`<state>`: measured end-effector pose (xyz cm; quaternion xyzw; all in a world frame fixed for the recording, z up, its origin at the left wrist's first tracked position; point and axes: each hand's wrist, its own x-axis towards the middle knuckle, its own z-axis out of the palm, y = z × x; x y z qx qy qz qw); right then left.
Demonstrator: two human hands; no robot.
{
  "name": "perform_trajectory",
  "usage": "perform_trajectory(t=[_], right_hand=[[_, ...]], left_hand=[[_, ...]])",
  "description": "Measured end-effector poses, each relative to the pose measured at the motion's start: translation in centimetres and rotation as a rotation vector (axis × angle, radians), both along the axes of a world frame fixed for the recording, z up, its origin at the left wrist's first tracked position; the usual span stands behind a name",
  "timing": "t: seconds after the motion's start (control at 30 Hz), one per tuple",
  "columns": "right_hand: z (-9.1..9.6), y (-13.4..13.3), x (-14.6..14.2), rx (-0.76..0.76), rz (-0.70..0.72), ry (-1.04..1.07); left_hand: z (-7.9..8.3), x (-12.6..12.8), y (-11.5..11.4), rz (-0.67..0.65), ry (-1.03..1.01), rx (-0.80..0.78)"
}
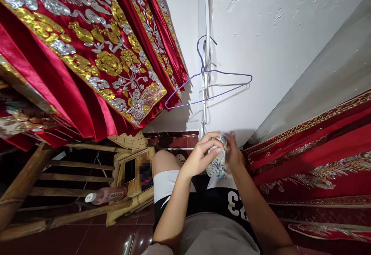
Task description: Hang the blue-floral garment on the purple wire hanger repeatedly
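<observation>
Both my hands meet in front of my knees around a small bundle of silver sequined trim [218, 162]. My left hand [199, 156] wraps its fingers over the top and left side of the bundle. My right hand [235, 155] presses against its right side, its fingers partly blurred. I am seated in black-and-white shorts, with my bare knee [164, 161] just left of the hands.
Red garments with gold and silver embroidery [87, 54] hang at the upper left and lie at the right [319, 162]. A purple wire hanger [208, 87] hangs on the white wall. A bamboo stool [127, 177] holds a phone; a pink bottle [106, 195] lies beside it.
</observation>
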<state>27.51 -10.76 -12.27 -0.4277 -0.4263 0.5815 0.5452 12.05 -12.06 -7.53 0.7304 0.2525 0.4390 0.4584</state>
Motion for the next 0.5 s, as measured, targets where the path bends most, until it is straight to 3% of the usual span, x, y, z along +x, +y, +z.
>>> perform_trajectory(t=[0.1,0.2,0.27,0.33,0.37,0.43,0.5], right_hand=[[0.7,-0.6,-1.8,-0.053,0.152,0.097],[1.3,-0.7,-1.7,-0.071,0.401,0.046],[2.3,-0.4,-0.5,-0.038,0.579,-0.067],[3.9,0.3,1.1,0.096,0.652,-0.238],[4.8,0.8,2.0,0.201,0.614,-0.345],[6.7,2.3,3.5,0.425,0.401,-0.542],[8.0,4.5,4.4,0.605,0.115,-0.666]], left_hand=[[0.6,-0.5,0.1,0.106,0.102,0.091],[0.2,-1.2,0.9,0.219,0.121,0.048],[-0.7,-1.9,1.3,0.201,0.110,-0.057],[-1.9,-2.8,1.5,0.070,0.151,-0.156],[-2.5,-3.4,1.5,-0.015,0.207,-0.182],[-3.7,-4.5,1.4,-0.106,0.378,-0.172],[-4.4,-5.7,1.2,-0.017,0.587,-0.123]])
